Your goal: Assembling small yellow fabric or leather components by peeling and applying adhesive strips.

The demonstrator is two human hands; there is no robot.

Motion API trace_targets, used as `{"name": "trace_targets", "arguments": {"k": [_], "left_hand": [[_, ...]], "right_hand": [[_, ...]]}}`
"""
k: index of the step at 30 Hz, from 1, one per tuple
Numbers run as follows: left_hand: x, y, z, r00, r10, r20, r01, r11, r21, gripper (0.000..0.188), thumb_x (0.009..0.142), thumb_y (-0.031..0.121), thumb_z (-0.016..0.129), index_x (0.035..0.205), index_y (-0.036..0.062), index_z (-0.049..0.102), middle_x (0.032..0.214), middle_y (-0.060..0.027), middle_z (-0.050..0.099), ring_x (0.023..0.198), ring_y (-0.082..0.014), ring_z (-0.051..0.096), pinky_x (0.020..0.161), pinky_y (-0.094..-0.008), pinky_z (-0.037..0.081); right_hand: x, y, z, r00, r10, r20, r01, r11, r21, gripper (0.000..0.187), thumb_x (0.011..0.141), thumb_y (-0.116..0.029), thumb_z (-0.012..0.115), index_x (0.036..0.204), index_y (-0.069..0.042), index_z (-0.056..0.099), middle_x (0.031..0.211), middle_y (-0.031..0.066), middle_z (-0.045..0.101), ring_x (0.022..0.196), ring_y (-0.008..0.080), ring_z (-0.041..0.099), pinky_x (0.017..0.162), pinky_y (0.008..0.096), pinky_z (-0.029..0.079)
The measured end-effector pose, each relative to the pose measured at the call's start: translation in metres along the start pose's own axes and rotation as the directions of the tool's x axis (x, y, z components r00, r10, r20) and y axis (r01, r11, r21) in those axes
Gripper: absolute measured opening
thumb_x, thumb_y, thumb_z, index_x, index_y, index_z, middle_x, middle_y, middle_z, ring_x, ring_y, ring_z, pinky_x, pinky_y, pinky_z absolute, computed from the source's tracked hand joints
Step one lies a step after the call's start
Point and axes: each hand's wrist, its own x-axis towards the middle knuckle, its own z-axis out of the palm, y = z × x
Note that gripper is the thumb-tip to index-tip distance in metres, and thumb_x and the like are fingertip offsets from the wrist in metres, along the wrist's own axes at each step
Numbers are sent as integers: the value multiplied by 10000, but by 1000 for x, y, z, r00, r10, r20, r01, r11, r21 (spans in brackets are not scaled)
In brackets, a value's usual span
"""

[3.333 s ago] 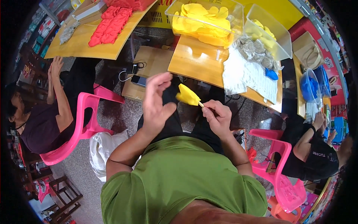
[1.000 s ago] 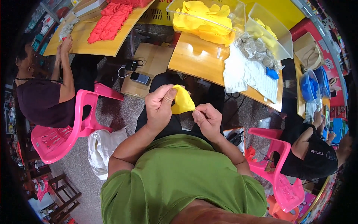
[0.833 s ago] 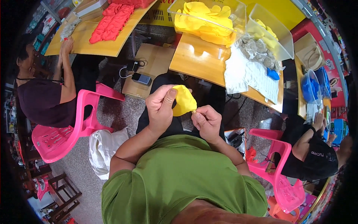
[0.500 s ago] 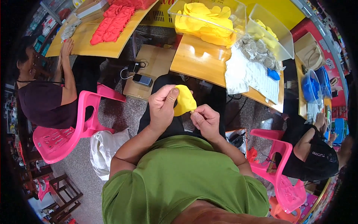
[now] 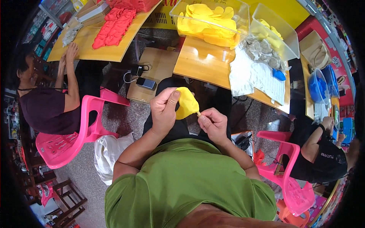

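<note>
A soft yellow piece [image 5: 187, 103], rounded and slightly crumpled, is above my lap. My left hand [image 5: 163, 109] is closed on its left side, thumb lying along the near face; the fingers behind it are mostly hidden. At the piece's lower right edge a short, pale wooden-looking stick [image 5: 199, 114] shows. My right hand [image 5: 214, 124] pinches the other end of this stick between thumb and bent fingers. The stick's tip meets the yellow edge; whether it goes inside, I cannot tell.
A clear bin [image 5: 209, 21] of similar yellow pieces stands on the wooden table [image 5: 201, 57] ahead. Right of it are greyish lumps [image 5: 262, 49], a white cloth [image 5: 243, 76] and a blue item [image 5: 278, 75]. Co-workers sit both sides on pink chairs [image 5: 85, 125]. A white bag [image 5: 110, 152] lies left.
My right hand has shifted slightly right, and more of the stick shows between it and the yellow piece. The piece has turned a little in my left hand.
</note>
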Motion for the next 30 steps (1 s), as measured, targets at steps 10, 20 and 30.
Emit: {"name": "trace_targets", "arguments": {"k": [10,20,30], "left_hand": [[-6,-10,3,991,-132,-8,128,970,-209,206,925,135,542,950,-54,619,849,-78,657,773,-102,590,733,-237,466],[-6,-7,5,996,-75,39,80,989,-121,250,943,173,507,981,-58,592,899,-142,667,811,-175,635,745,-287,506],[0,8,11,992,-88,88,106,966,-237,174,899,107,574,967,-49,612,942,-106,646,824,-128,593,749,-242,464]], "right_hand": [[-6,9,3,996,56,-75,-42,985,170,51,894,-27,543,881,21,552,625,51,540,451,59,411,392,190,291],[-2,8,10,994,106,-21,-98,969,228,78,906,-55,535,878,18,542,608,47,517,445,60,393,388,196,270],[-3,5,4,998,61,-20,-58,991,122,63,908,-38,530,883,19,537,620,41,522,461,52,399,401,191,295]]}}
